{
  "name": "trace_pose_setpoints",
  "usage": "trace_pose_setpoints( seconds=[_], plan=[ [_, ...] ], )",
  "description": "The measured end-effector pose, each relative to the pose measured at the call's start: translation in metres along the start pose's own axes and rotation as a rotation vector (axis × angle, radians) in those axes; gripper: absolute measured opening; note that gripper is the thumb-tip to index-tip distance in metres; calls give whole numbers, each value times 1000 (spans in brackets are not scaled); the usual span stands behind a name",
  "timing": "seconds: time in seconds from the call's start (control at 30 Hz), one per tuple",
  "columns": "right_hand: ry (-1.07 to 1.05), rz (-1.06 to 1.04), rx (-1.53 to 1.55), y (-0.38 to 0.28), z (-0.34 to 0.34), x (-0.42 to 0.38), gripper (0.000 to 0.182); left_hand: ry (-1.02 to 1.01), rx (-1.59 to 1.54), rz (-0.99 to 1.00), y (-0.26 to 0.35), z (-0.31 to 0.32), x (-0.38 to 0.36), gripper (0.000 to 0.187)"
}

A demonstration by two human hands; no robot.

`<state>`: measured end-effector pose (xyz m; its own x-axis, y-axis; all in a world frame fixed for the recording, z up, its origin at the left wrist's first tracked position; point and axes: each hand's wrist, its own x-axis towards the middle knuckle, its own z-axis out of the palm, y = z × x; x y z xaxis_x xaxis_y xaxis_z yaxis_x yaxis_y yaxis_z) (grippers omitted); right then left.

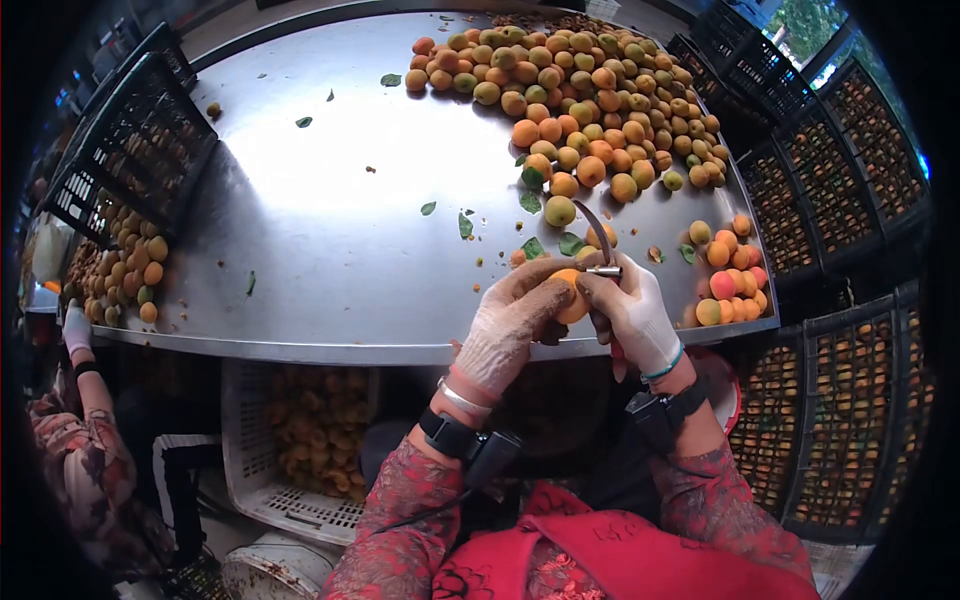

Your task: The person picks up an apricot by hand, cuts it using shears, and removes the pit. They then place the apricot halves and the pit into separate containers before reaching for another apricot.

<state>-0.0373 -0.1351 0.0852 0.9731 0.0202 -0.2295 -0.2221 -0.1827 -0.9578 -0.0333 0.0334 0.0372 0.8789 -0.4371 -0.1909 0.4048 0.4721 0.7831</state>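
Note:
My left hand [512, 318], in a stained white glove, is closed round an orange apricot [571, 297] just over the table's front edge. My right hand [632, 308], gloved as well, grips a curved knife [604, 238]. Its hooked blade points up and away from me, and part of a red handle shows below the hand. The right fingertips are against the apricot, and whether the fruit is cut cannot be seen. Just beyond my hands lie a greenish apricot [560, 210] and some loose leaves [571, 243].
A large apricot heap [590, 90] covers the metal table's [330, 260] far right. A smaller group [735, 275] sits at the right corner. Black crates [850, 420] stand at right; a white crate [300, 525] of apricot pieces is below. At left are a tilted black crate [135, 150] and another person's gloved hand [76, 328].

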Motion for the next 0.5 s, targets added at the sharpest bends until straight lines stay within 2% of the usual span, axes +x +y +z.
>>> trace_pose_setpoints(
  seconds=[0.13, 0.2, 0.23, 0.3, 0.33, 0.4, 0.43, 0.47, 0.5],
  plan=[
    [10, 60, 188, 13, 9, -2, 19, 93, 15, 43, -12, 0, 6, 39],
    [131, 66, 301, 23, 24, -6, 17, 230, -135, 104, -20, 4, 8, 39],
    [166, 57, 374, 30, 31, -8, 15, 229, -133, 105, -27, 5, 11, 39],
    [217, 9, 432, 40, 42, -13, 15, 267, -356, 211, -33, 9, 11, 39],
    [252, 24, 504, 43, 45, -14, 15, 232, -267, 152, -32, 7, 3, 36],
    [286, 33, 577, 55, 47, -10, 16, 187, -224, 176, -38, 13, 0, 37],
    [372, -116, 427, 65, 47, -5, 16, 142, -183, 196, -41, 17, 0, 39],
    [457, -262, 273, 66, 48, -3, 16, 172, 71, 418, -42, 23, 1, 46],
    [459, -266, 272, 64, 47, -6, 16, 168, 71, 420, -41, 22, 2, 46]
  ],
)
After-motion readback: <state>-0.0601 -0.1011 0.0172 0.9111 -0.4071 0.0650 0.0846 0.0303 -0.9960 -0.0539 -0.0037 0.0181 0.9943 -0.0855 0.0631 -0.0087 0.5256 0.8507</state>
